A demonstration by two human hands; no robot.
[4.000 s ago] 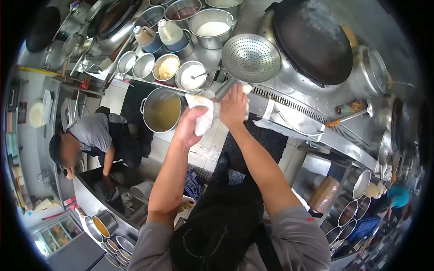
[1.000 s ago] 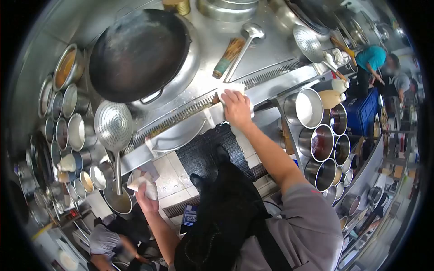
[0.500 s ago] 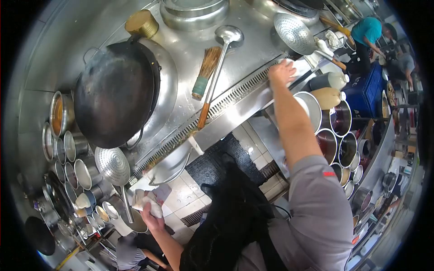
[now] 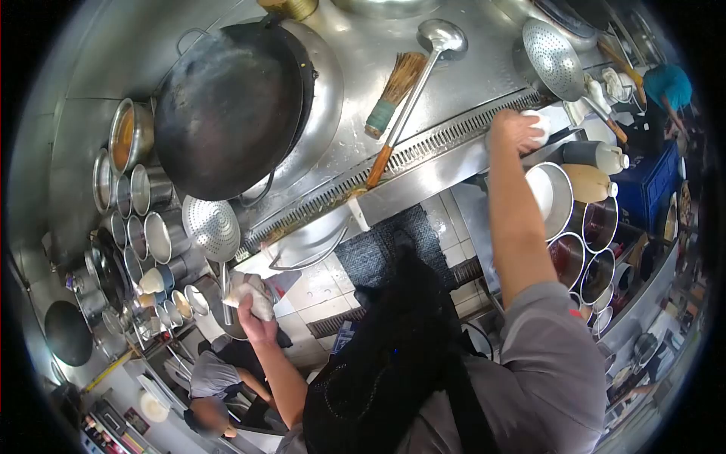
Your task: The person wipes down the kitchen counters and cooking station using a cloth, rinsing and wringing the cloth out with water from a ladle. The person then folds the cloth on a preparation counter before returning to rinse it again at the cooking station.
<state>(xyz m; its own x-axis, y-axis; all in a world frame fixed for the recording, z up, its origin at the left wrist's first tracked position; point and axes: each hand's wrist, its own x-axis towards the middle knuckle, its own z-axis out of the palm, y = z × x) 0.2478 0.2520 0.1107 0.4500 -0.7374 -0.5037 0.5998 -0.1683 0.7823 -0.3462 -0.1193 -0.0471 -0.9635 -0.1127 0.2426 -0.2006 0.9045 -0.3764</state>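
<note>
My right hand [image 4: 514, 132] is closed around a crumpled white cloth [image 4: 539, 129] at the front edge of the steel cooking range, below a perforated strainer ladle [image 4: 553, 60]. At lower left, my left hand [image 4: 259, 325] grips another white cloth [image 4: 255, 299]. That cloth is close to the handle of a second strainer ladle [image 4: 212, 229]. Between the hands, a solid ladle [image 4: 442, 38] with a wooden handle lies on the range next to a bamboo brush [image 4: 397, 91] with a green band. A large dark wok [image 4: 231, 110] sits on the burner at left.
Steel pots and tubs [image 4: 159, 237] crowd the left side. On the right stand plastic bottles [image 4: 590, 183], a white-lined pot [image 4: 556, 189] and containers of dark red liquid [image 4: 567, 257]. A slotted drain [image 4: 333, 193] runs along the range front. Co-workers [image 4: 219, 378] appear lower left and far right.
The view has swung, so the range and its tools sit farther right in the picture. My right hand has shifted slightly along the range edge with its cloth. My left hand still holds its cloth.
</note>
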